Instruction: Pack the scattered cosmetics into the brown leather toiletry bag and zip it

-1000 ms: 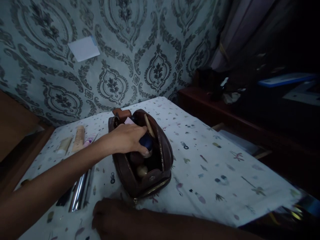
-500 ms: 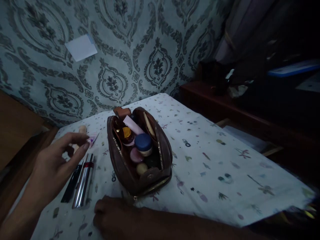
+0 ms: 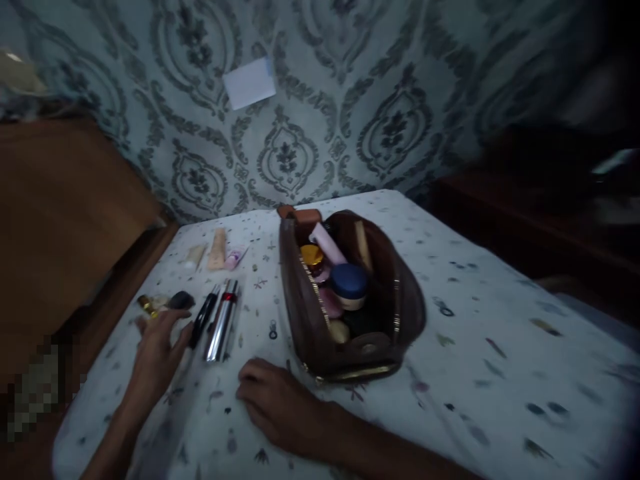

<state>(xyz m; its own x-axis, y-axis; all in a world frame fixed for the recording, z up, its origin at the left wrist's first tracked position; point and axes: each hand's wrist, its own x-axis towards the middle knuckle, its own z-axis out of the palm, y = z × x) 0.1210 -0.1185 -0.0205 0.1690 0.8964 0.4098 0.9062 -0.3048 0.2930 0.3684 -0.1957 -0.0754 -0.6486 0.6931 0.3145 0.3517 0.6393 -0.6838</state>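
Observation:
My left hand (image 3: pixel 159 347) is over the left part of the table, thumb and forefinger apart, with nothing visible between them. Just beyond its fingers sits a dark rounded item (image 3: pixel 180 300), beside a small gold-coloured item (image 3: pixel 148 305). To its right lie a slim black tube (image 3: pixel 204 320) and a silver tube with a red band (image 3: pixel 221 325). My right hand (image 3: pixel 277 403) rests curled on the cloth, in front of an open brown toiletry bag (image 3: pixel 305 320). Inside the bag are a blue-lidded jar (image 3: pixel 349 285), a pale pink tube (image 3: pixel 327 244) and an amber-lidded jar (image 3: pixel 311 257).
A beige tube (image 3: pixel 217 250), a pale tube (image 3: pixel 195 255) and a small purple-and-white tube (image 3: pixel 235 257) lie at the back left. The patterned tablecloth (image 3: pixel 480 347) covers the table against a papered wall. Brown wooden furniture (image 3: pixel 65 220) stands at the left.
The view has turned left, so the bag appears farther right. My left hand has moved from near the beige and purple tubes to the dark rounded item. My right hand stays curled before the bag.

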